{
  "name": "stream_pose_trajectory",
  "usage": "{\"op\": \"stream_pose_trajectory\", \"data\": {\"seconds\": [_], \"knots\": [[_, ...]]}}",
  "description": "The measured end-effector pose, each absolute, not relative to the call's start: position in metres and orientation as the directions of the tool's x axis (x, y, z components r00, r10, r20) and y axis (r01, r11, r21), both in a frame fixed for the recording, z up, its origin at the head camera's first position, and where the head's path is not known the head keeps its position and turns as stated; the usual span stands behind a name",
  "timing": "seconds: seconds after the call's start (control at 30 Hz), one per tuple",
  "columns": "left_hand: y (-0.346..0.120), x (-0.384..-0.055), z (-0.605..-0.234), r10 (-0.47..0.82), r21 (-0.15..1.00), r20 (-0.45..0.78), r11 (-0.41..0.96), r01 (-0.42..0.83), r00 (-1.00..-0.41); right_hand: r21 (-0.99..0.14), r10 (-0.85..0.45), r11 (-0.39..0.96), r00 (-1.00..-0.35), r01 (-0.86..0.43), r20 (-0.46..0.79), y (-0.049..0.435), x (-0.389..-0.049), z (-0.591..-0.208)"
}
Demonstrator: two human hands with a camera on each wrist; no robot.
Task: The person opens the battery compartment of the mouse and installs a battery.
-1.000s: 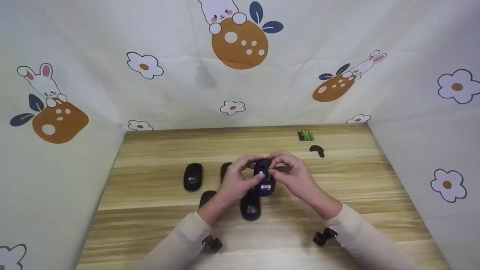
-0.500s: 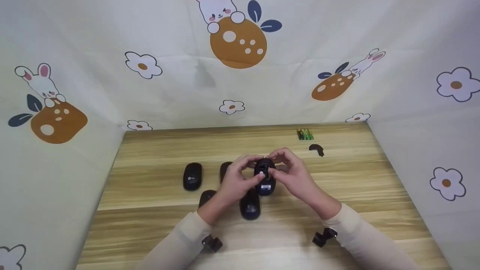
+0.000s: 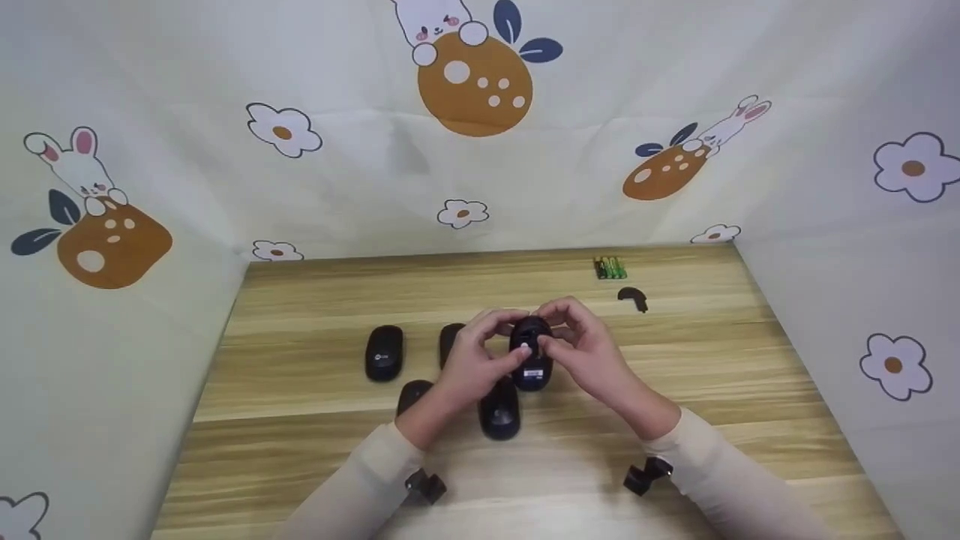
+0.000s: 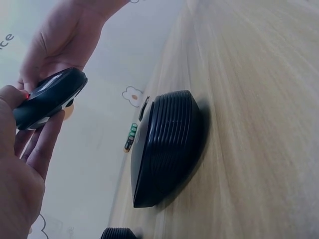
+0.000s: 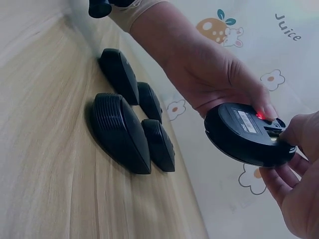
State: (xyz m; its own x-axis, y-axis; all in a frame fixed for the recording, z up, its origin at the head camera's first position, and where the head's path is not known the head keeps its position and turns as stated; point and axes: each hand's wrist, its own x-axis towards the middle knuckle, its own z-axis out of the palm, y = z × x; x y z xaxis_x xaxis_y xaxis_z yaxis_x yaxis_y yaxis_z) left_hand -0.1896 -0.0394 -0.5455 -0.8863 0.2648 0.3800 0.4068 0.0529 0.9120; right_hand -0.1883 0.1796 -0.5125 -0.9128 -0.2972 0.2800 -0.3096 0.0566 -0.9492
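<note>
Both hands hold a black computer mouse (image 3: 534,361) above the table, its underside with a white label facing up. My left hand (image 3: 469,364) grips it from the left, thumb on the underside and fingers along the far edge. From the right, my right hand (image 3: 600,356) curls its fingers behind the mouse, its thumb pressing at the open battery slot (image 5: 273,132). Something yellowish shows in that slot, partly hidden by the thumb. A red light (image 5: 260,115) glows beside the left thumb in the right wrist view.
Below the hands lies another black mouse (image 3: 500,411); further mice (image 3: 384,352) lie to the left, some partly behind the left arm. Several green batteries (image 3: 610,268) stand in a row at the back right, near a dark curved cover (image 3: 634,298). Printed cloth (image 3: 360,187) encloses the table.
The right index finger has moved from beside the thumb at the slot to the mouse's far side, while the thumb stays on the slot. The mouse itself has barely moved.
</note>
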Motion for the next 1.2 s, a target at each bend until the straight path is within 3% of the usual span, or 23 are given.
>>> {"op": "stream_pose_trajectory", "data": {"seconds": [0.4,0.73,1.0,1.2], "knots": [[-0.040,-0.190,-0.544,0.290,0.934,0.335,0.022,0.356,-0.896,-0.939,-0.342,0.043,-0.888,-0.340,0.306,0.187,-0.189,-0.518],[-0.041,-0.188,-0.545,0.275,0.954,0.293,-0.018,0.300,-0.916,-0.878,-0.501,0.086,-0.783,-0.470,0.370,0.199,-0.188,-0.522],[-0.040,-0.188,-0.543,0.259,0.964,0.267,-0.055,0.261,-0.928,-0.789,-0.590,0.288,-0.750,-0.542,0.300,0.207,-0.185,-0.524],[-0.040,-0.188,-0.543,0.278,0.964,0.264,-0.065,0.256,-0.924,-0.778,-0.594,0.311,-0.751,-0.546,0.290,0.207,-0.186,-0.527]]}}
